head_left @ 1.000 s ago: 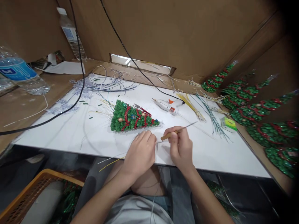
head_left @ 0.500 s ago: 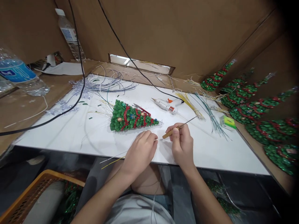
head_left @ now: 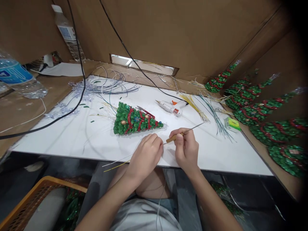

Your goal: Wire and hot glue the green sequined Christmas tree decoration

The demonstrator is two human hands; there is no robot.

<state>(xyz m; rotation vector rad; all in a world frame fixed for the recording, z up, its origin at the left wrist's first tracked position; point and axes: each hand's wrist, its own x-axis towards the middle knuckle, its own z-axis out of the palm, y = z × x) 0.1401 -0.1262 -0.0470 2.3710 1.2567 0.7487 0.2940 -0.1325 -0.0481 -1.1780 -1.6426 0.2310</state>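
Note:
My left hand [head_left: 146, 154] is closed in a pinch around thin wires, whose white and yellow tails [head_left: 116, 166] stick out to the left past the wrist. A short bit of wire shows between its fingertips and my right hand [head_left: 186, 149]. That hand is closed on a wooden-handled tool with a thin metal shaft. The tool's handle [head_left: 171, 138] points at the left fingertips, while its shaft [head_left: 196, 126] slants up to the right. Just beyond my hands a small green Christmas tree [head_left: 134, 121] with red garland lies on its side, tip to the right.
Behind the tree are tweezers [head_left: 145, 112] and a glue gun [head_left: 168, 108]. Yellow wires [head_left: 193, 106], green wires [head_left: 218, 118] and a small green-yellow box [head_left: 232, 124] lie to the right. Several finished trees [head_left: 255, 110] line the right edge. A black cable [head_left: 83, 83] hangs across the left.
The left fingertips and the tool's handle end are slightly closer, with less wire showing between them. The whole view has shifted a little; the tree lies as before.

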